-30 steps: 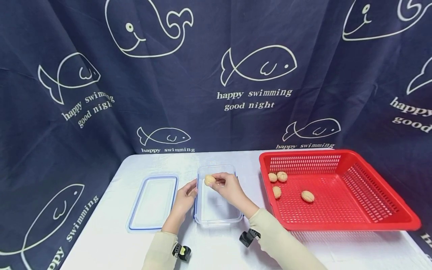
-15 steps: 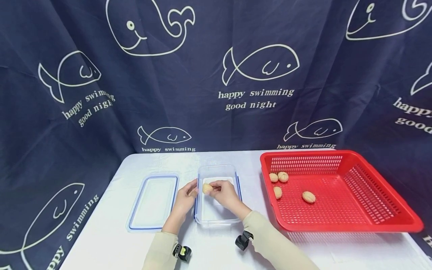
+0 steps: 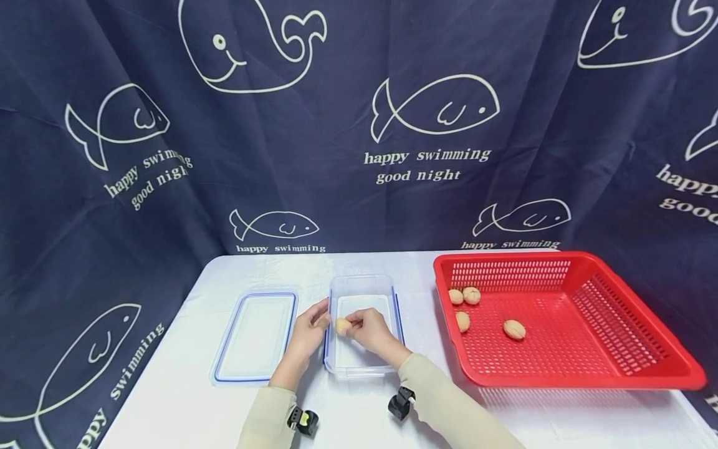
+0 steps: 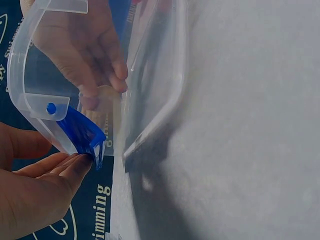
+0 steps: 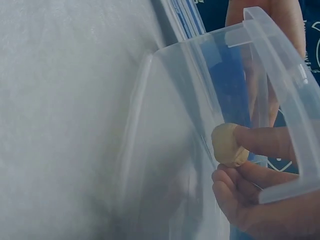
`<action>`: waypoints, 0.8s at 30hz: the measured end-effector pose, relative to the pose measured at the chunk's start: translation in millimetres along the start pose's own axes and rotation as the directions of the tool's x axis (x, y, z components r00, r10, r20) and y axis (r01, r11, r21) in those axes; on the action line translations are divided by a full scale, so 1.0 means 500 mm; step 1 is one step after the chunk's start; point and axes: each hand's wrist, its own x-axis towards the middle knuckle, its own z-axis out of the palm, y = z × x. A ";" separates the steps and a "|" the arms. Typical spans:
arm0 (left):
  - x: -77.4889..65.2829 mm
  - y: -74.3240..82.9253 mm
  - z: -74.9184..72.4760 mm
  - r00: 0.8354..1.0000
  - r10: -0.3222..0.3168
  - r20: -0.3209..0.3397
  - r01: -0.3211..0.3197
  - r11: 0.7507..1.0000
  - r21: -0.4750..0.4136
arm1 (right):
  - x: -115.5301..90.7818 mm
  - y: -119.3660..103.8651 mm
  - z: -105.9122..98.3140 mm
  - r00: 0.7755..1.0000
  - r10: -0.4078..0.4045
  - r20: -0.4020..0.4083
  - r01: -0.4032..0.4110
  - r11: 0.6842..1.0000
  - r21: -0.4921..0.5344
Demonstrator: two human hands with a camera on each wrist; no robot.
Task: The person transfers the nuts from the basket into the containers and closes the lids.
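Note:
A pale tan walnut (image 3: pixel 343 327) is pinched between the thumb and fingers of my right hand (image 3: pixel 370 329), down inside a clear plastic box (image 3: pixel 363 371) near its left wall. In the right wrist view, the walnut (image 5: pixel 227 145) shows its rounded side between thumb and fingertips. My left hand (image 3: pixel 307 330) rests against the box's left outer side. Its fingertips touch the blue latch (image 4: pixel 82 132), which hangs loose in the left wrist view. The box stands without its lid (image 3: pixel 257 337), which lies flat on the table to the left.
A red perforated basket (image 3: pixel 561 377) stands at the right, with several walnuts (image 3: pixel 514 329) in it, mostly by its left wall. White cloth covers the table (image 3: pixel 168 399). Behind hangs a dark blue curtain (image 3: pixel 348 206) with white fish drawings.
My right hand has moved down and toward me inside the box, carrying the walnut lower. The left hand stays at the box's side.

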 end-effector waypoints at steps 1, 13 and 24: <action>0.000 0.000 0.000 1.000 0.000 0.000 0.000 1.000 -0.001 | -0.001 0.000 0.001 1.000 -0.002 0.003 0.002 1.000 -0.005; 0.002 -0.003 0.000 1.000 -0.008 0.000 0.008 1.000 0.001 | -0.006 -0.007 0.003 0.999 0.018 0.031 -0.016 0.998 -0.066; 0.002 -0.003 -0.001 1.000 -0.005 0.008 0.005 1.000 -0.004 | 0.000 0.000 0.001 0.998 0.047 0.044 -0.045 0.997 -0.063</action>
